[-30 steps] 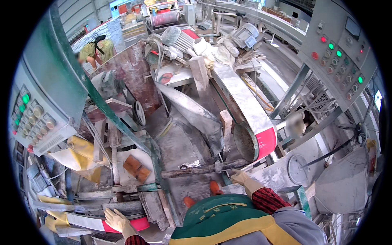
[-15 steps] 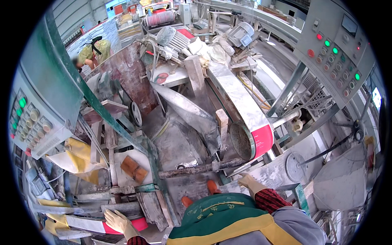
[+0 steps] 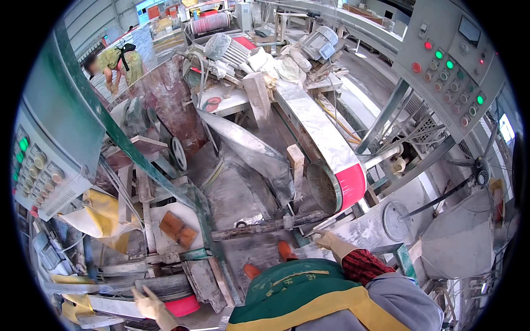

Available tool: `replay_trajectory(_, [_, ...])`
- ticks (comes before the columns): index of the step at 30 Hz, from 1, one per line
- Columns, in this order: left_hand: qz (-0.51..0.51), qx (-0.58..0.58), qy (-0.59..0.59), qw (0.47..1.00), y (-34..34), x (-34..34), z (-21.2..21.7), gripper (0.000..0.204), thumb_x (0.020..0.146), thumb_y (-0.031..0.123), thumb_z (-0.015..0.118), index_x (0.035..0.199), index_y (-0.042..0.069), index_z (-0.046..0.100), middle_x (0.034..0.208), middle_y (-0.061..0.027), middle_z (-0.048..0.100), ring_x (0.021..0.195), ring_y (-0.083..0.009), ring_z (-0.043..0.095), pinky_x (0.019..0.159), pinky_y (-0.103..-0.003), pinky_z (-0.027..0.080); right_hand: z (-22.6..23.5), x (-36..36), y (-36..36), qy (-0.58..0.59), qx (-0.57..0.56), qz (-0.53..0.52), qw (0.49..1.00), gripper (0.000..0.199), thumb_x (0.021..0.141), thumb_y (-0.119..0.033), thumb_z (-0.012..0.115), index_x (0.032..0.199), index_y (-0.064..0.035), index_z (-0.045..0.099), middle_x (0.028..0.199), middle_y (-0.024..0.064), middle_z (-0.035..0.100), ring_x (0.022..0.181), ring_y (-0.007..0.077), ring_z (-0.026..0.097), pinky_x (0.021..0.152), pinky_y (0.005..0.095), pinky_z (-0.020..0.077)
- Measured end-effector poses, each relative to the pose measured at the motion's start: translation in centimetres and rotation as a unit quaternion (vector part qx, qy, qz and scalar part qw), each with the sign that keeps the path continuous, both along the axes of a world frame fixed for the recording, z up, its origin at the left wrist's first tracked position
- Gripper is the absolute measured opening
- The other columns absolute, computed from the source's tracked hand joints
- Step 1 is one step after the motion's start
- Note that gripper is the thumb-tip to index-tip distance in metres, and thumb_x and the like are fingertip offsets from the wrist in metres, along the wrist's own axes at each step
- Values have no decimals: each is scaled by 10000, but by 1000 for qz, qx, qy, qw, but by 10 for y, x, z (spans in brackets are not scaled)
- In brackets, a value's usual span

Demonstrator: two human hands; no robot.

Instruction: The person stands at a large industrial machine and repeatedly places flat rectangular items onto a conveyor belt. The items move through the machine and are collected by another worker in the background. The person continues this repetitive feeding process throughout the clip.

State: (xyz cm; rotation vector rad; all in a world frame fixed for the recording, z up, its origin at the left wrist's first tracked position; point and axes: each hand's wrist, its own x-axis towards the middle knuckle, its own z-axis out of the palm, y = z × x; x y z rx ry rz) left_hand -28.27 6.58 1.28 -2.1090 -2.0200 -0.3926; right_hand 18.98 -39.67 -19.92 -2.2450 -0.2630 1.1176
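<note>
My gloved left hand: low, wrist angled up and leftward, fingers splayed, grasping nothing, over the pink-ended belt; contact unclear. My gloved right hand: reaching forward from plaid sleeve, tips leftward, by the dusty grey ledge. Can't tell whether those fingers grip.

- The cream-gloved left hand has its fingers spread by a low, curved white-and-pink strip.
- The cream-gloved right hand is near a long white-and-pink strip.
</note>
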Motion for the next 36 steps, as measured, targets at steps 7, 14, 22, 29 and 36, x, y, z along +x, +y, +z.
replay_trajectory(7, [272,-110,-29,955,34,-66,8,709,830,574,515,1408,233,287,1446,-116,285,1301,-333,302,1010,-457,338,35,18,11,-22,-77,34,996,574,770,-185,546,1331,-103,458,861,155,676,670,188,643,628,305,534])
replay_trajectory(14, [233,-59,-8,971,67,-120,-82,616,852,512,508,1379,248,327,1393,-151,355,1147,-409,448,944,-470,396,36,5,33,-11,-18,51,998,578,789,-207,537,1345,-92,430,858,138,670,687,178,640,636,305,525])
replay_trajectory(22, [130,-3,1,992,-6,-67,-98,682,822,458,579,1373,122,358,1406,-205,348,1278,-341,368,1027,-456,320,31,-12,52,33,109,15,993,591,786,-204,538,1354,-89,421,787,111,646,646,163,605,602,300,496])
replay_trajectory(29, [-37,-67,-502,861,-104,69,-46,639,704,-65,663,1298,25,446,1351,-177,429,1241,-286,405,1039,-385,343,33,-36,107,111,217,20,970,505,864,-104,525,1357,-98,416,863,99,652,655,135,587,597,269,505])
replay_trajectory(36, [-367,-381,-473,705,-170,265,-8,657,698,17,715,1297,7,445,1278,-144,489,1181,-218,464,982,-317,379,174,-64,171,317,325,-76,888,545,891,-145,560,1393,-98,351,1028,120,634,857,168,618,756,295,506])
